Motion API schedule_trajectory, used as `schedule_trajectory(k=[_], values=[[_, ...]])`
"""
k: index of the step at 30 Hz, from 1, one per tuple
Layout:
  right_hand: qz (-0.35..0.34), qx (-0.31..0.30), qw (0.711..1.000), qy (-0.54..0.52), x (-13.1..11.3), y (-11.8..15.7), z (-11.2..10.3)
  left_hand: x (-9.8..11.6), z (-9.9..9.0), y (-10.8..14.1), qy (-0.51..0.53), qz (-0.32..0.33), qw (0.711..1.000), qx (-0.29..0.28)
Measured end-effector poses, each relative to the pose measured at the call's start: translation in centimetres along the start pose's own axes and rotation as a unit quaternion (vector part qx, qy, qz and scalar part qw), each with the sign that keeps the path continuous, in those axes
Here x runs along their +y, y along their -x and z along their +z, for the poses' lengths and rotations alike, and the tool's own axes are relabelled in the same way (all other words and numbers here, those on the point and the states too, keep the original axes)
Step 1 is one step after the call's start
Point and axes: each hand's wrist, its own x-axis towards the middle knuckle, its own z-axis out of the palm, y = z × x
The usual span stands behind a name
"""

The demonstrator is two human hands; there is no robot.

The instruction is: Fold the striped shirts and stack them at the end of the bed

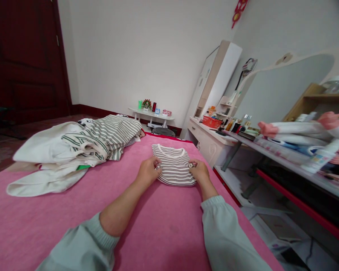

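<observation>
Status of grip: my left grip is closed, thumb and fingers pinching the left side of the striped shirt; my right grip is closed on its right side in the same manner. The cloth between them appears only lightly tensioned.

Position: the shirt lies on the pink bed, in its far half, nearer the right edge than the left. The neckline faces the far edge; the lower edge faces me and bows slightly. The clothes pile occupies the left side toward the far left corner, apart from the shirt.

Possible faults, in my judgement:
1. Skewed stripes. Cause: one grip pulling harder or higher than the other.
2. Stretched sides. Cause: both grips pulling apart on soft, apparently knitted fabric.
3. Trapped creases. Cause: layers bunching under the fingertips; I cannot tell how many layers each grip holds.
4. Slipped layer. Cause: a pinch catching only the top cloth.
5. Shirt dropping over the right edge. Cause: excessive drift to that side.
6. Pile toppling. Cause: a leftward sweep snagging its loose garments.
</observation>
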Motion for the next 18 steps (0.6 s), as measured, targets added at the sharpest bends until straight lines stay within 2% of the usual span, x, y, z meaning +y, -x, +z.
schedule_trajectory(k=[3, 6, 8, 12, 15, 18], values=[[0.012, 0.003, 0.999, 0.039, 0.1, 0.3, -0.9, 0.2, 0.7, 0.2, -0.02, -0.058, 0.998, -0.025], [0.006, 0.012, 0.999, 0.052, -0.3, 0.7, -0.7, -0.3, 0.5, 0.2, -0.003, -0.095, 0.995, -0.022], [-0.025, 0.032, 0.999, 0.035, -1.2, 1.1, -0.2, -0.2, 0.4, 0.2, 0.032, -0.08, 0.996, -0.005], [-0.133, 0.043, 0.989, -0.037, -4.0, 2.3, 1.3, 1.0, 1.4, 0.6, 0.118, 0.004, 0.993, 0.029], [-0.16, 0.013, 0.984, -0.075, -5.5, 3.1, 2.6, 1.6, 2.8, 1.0, 0.16, 0.03, 0.987, 0.002], [-0.144, -0.005, 0.984, -0.102, -5.8, 3.4, 3.5, 1.6, 3.9, 1.5, 0.176, 0.037, 0.983, -0.044]])
